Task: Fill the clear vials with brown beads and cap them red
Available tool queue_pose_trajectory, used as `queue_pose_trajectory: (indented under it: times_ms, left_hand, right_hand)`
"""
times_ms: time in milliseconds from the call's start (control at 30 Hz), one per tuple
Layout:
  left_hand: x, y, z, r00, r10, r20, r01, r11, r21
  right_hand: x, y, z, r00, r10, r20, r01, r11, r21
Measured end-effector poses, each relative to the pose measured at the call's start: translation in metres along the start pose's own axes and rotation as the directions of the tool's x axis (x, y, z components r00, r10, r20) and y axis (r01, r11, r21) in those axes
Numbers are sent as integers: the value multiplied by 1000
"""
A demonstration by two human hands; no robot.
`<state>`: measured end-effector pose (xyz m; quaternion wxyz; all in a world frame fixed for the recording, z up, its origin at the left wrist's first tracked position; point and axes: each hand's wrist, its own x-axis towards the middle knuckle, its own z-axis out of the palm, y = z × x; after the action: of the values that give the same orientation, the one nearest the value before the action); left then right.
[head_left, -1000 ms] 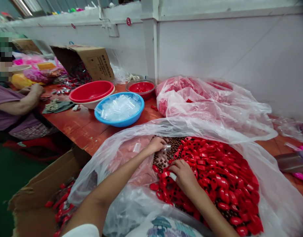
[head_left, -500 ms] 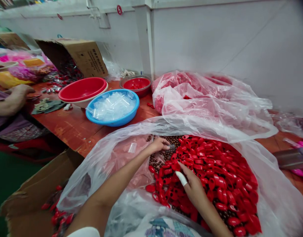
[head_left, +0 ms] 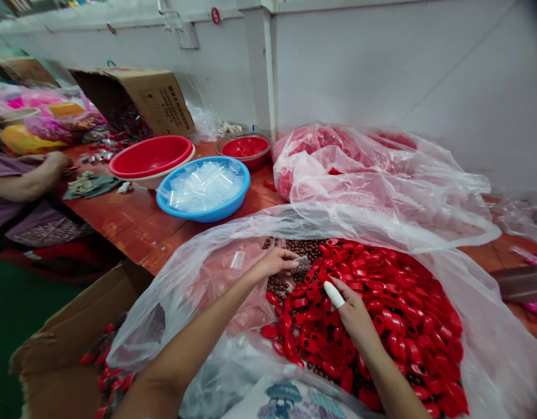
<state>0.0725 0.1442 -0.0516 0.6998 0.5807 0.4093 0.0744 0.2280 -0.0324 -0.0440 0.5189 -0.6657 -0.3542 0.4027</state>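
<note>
My left hand (head_left: 277, 262) pinches a small clear plastic tube (head_left: 300, 265) between thumb and fingertips, above loose brown beads (head_left: 279, 286). Beside it on the right, my right hand (head_left: 349, 305), with a white cover on the thumb, has its fingers closed on a glossy red plastic piece at the edge of the heap; the fingers partly hide that piece. The heap of red plastic pieces (head_left: 395, 302) fills the right side of a spread clear plastic bag (head_left: 163, 285). Another clear tube (head_left: 237, 260) lies on the bag at the left.
A blue basin (head_left: 202, 215) of clear tubes stands on the red table (head_left: 137, 233), beside a red basin (head_left: 152, 157) and a smaller bowl (head_left: 246, 148). Bagged red pieces (head_left: 360, 169) lie behind. Cardboard boxes (head_left: 163, 107) stand back left and lower left. A co-worker's arm (head_left: 28, 180) is at left.
My right hand has drawn slightly right and up, its fingers closing at the heap's edge. My left hand still holds the clear tube, now tilted. The view has shifted slightly.
</note>
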Motion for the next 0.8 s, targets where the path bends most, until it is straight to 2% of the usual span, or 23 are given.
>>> queue_pose_trajectory:
  times_ms: [100,200,400,600,800]
  left_hand:
    - [-8,-2,-2,1000,22,-6,-22,1000,5]
    - [-17,0,-2,999,50,15,-50,999,2]
    - [-31,6,5,990,92,107,-82,992,-92]
    - [-44,9,10,995,89,51,-82,990,-116]
    - [-56,4,23,985,173,-17,-173,981,-83]
  right_hand:
    - [3,3,7,999,-47,-25,46,998,-43]
    - [5,2,12,990,-141,3,141,984,-112]
    - [9,-5,18,909,-359,210,405,881,-247]
    - [8,5,14,899,-436,47,419,823,-384]
    - [2,-4,14,927,-366,77,373,888,-271]
